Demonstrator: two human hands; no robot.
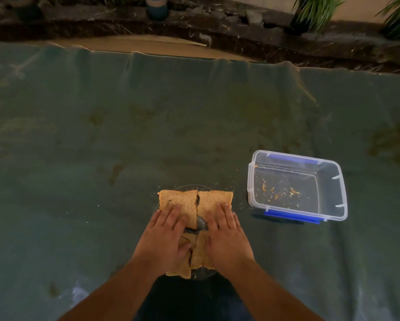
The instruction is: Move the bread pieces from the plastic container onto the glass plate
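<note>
Several brown bread pieces (179, 200) lie on the glass plate (202, 224), covering most of it; only its ribbed centre and part of its rim show. My left hand (165, 237) rests flat on the left pieces, fingers spread, thumb on a near piece. My right hand (226, 232) lies flat on the right pieces (211, 200). Neither hand grips anything. The clear plastic container (333, 195) with blue clips stands to the right of the plate and holds only crumbs.
A dark green cloth (101, 135) covers the surface, with crumbs scattered around the plate. Beyond its far edge are a strip of cardboard (148, 46), dark soil, a blue pot (157, 8) and green plants (314, 10).
</note>
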